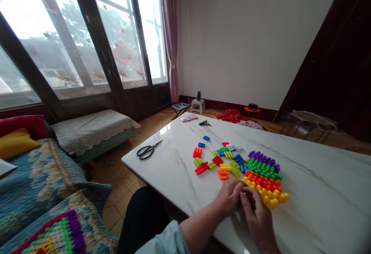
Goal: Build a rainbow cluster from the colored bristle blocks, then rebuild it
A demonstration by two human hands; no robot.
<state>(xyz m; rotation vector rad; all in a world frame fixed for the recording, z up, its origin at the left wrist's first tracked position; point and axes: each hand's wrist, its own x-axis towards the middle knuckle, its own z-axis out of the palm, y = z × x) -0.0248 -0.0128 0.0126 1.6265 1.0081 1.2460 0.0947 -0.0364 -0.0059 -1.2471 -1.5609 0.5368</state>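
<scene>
My left hand (230, 196) and my right hand (257, 213) meet at the near left corner of a knobbly panel of plastic building blocks (263, 174). The panel runs in bands of purple, green, orange-red and yellow. Both hands are closed, fingertips pinched close together; what lies between them is hidden by the fingers. Just beyond my left hand are loose blocks: an orange block (223, 174), a yellow block (225, 167), red blocks (202, 168) and lime-green blocks (235, 169). Blue blocks (239, 159) lie against the panel's left side.
Black-handled scissors (147, 151) rest near the left edge of the white marble-patterned table (171, 180). Farther back are a phone (189, 118) and dark pliers-like tool (205, 123). A patterned sofa (37, 173) stands to the left, with a multicoloured knobbly piece (55, 234) on it.
</scene>
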